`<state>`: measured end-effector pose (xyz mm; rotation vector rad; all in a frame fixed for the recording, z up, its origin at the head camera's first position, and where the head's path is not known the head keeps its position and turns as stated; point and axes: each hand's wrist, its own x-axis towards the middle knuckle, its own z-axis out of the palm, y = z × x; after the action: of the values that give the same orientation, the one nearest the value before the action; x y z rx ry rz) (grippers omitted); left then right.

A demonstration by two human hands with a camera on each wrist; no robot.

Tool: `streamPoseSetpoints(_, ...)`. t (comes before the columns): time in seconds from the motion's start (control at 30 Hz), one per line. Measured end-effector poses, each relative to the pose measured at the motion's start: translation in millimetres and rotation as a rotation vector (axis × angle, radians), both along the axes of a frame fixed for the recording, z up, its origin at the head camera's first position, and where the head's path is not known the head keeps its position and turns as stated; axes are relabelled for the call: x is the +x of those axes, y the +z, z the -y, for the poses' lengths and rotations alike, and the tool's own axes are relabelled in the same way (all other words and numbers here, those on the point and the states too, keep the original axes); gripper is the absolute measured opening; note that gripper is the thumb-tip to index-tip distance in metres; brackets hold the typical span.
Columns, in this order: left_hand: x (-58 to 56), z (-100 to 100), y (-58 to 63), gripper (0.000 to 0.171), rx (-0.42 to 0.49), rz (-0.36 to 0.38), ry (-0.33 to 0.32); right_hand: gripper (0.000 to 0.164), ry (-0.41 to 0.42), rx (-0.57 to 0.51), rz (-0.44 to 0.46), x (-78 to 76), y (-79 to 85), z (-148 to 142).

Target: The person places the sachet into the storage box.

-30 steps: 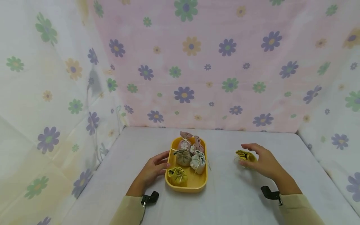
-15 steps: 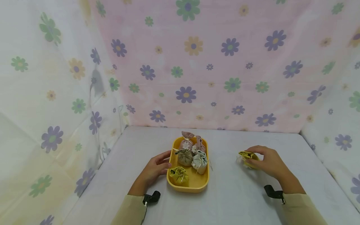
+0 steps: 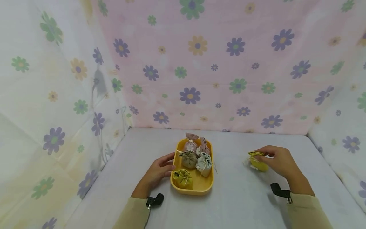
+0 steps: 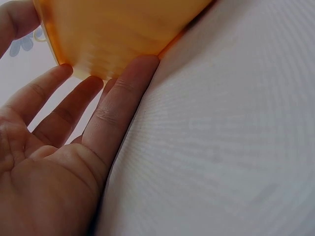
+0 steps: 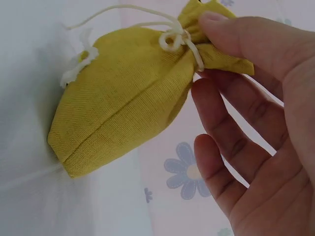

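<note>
My right hand pinches the gathered neck of a yellow drawstring pouch between thumb and fingers. In the right wrist view this pouch hangs tilted, with a white cord and a small white flower on it; whether its bottom touches the table I cannot tell. My left hand rests its fingertips against the left side of a yellow tray. The left wrist view shows its fingers extended to the tray wall. Inside the tray sit a yellow pouch, an olive-brown pouch and a pale blue-grey pouch.
Two pinkish pouches, one at the back left and one at the back right, also lie in the tray. A white cloth covers the table. Flowered curtains enclose the back and sides.
The fingers of my right hand have closed on the neck of the yellow pouch and tipped it more upright, shifting slightly right. My left hand stays at the tray.
</note>
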<state>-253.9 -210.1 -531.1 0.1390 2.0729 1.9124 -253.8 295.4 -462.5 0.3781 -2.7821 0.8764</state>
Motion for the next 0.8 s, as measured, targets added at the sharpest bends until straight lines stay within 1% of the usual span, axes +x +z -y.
streamPoseSetpoints(0.07, -0.3, -0.3, -1.3, 0.063, -0.009, -0.008, -0.008, 0.021, -0.018, -0.011, -0.022, 1.7, -0.1, -1.4)
streamPoseSetpoints(0.17, -1.2, -0.2, -2.7, 0.062, -0.019, -0.015, -0.001, 0.020, -0.037, -0.039, -0.049, 3.3, -0.2, -1.8)
streamPoseSetpoints(0.27, -1.0, -0.4, -3.8, 0.063, -0.019, -0.017, 0.006, 0.020, -0.044, -0.057, -0.053, 4.6, -0.6, -1.1)
streamPoseSetpoints(0.47, 2.2, -1.9, -5.7, 0.065, -0.018, 0.003, 0.017, 0.019, -0.052, -0.059, -0.043, 7.1, -0.3, 1.5)
streamPoseSetpoints(0.63, -0.1, -1.3, -4.6, 0.064, -0.026, 0.005, 0.007, 0.019, -0.064, -0.039, -0.060, 8.2, 4.3, 3.7)
streamPoseSetpoints(0.8, -0.6, -0.7, -3.0, 0.064, -0.020, 0.000, 0.005, 0.017, -0.051, -0.042, -0.086, 9.1, 11.3, 9.2)
